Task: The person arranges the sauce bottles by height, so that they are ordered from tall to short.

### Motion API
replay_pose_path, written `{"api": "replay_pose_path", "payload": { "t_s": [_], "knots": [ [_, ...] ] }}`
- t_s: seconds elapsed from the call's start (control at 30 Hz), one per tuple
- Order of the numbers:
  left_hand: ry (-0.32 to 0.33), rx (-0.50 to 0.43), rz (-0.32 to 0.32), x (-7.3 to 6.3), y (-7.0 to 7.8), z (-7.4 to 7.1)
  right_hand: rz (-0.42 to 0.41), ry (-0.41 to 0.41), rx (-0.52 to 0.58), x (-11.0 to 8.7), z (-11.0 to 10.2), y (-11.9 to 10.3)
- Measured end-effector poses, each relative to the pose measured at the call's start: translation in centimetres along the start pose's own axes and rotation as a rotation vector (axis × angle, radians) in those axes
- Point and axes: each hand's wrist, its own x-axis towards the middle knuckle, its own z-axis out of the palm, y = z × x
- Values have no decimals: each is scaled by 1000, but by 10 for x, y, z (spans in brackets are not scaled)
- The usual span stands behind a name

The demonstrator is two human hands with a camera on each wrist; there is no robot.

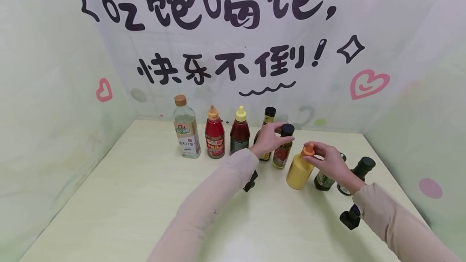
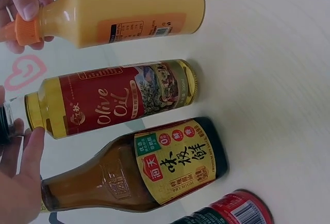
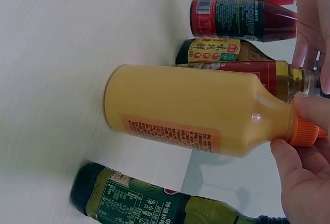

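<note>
My right hand (image 1: 329, 163) pinches the orange cap of a yellow squeeze bottle (image 1: 300, 172), which is slightly tilted in the head view. At the neck and black cap of an olive oil bottle (image 2: 129, 97) my left hand (image 1: 268, 138) has its thumb and fingers curled round. Just left of that bottle stands a soy sauce bottle (image 2: 175, 167), partly hidden by the left hand in the head view. Behind the right hand is a green-labelled dark bottle (image 3: 139, 198), its top partly covered in the head view.
Farther left along the wall stand a clear white vinegar bottle (image 1: 187, 132), a red sauce bottle (image 1: 214, 136) with an orange cap and a dark red one (image 1: 240, 134) with a yellow cap. A dark-capped bottle (image 1: 362, 169) stands at the far right, partly behind the right wrist.
</note>
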Motion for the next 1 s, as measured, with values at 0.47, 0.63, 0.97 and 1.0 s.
{"api": "replay_pose_path", "payload": {
  "t_s": [0.47, 0.63, 0.97, 1.0],
  "knots": [
    [97, -25, 11, 8, -4, 8, -30, 6, -3, 0, 0, 1],
    [119, -40, 6, 9, -3, 12, -38, 6, -1, 0, 0, 2],
    [153, -96, 7, 12, -2, 22, -37, 14, -11, 0, 0, 2],
    [158, -98, 6, 13, -2, 23, -38, 14, -10, 0, 0, 2]
  ]
}}
